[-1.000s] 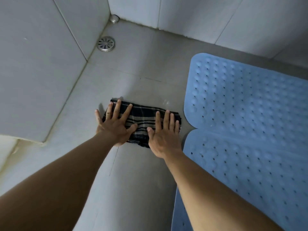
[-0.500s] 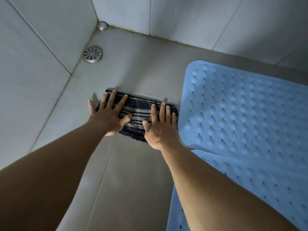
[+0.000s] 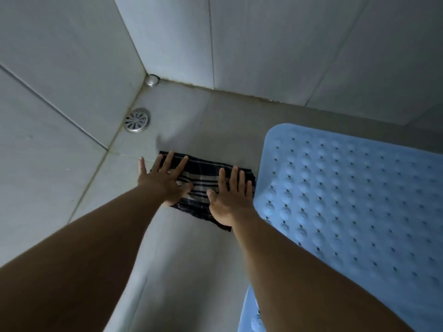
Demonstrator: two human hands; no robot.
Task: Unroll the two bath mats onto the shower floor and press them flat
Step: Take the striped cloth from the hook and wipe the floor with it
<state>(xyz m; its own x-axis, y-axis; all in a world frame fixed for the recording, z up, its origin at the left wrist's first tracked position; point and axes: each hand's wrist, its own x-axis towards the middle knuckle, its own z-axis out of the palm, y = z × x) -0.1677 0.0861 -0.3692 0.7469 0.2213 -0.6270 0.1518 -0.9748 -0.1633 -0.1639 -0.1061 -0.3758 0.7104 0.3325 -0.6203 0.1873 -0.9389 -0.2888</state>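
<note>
Grey wall tiles [image 3: 60, 56] met in a corner above a pale shower floor [image 3: 191, 259], with a round drain [image 3: 137, 120] set near the left wall and a small metal fitting [image 3: 152, 80] right in the corner itself. On the floor, a little nearer than the drain, lay a dark plaid cloth [image 3: 203, 178], folded into a flat rectangle.

Both bare forearms reached in from the bottom of the view to that cloth. The left grip [image 3: 165, 182] was spread wide, palm down on the cloth's left end, fingers straight and fanned, with the little finger off the edge over the floor. The right grip [image 3: 229, 200] was likewise flat and wide on the cloth's right end, its fingers straight and close together. Neither curled round anything; they pressed on the cloth and held nothing.

The blue bath mat [image 3: 347, 200] lay unrolled on the floor to the right, studded with round bumps and small holes. Its rounded left edge sat just beside the right grip and the cloth's right end (whether it touched the cloth could not be told), and no hand rested on it. A strip of blue mat [image 3: 249, 312] showed at the bottom edge beside the right forearm; whether it was a separate mat was not clear.
</note>
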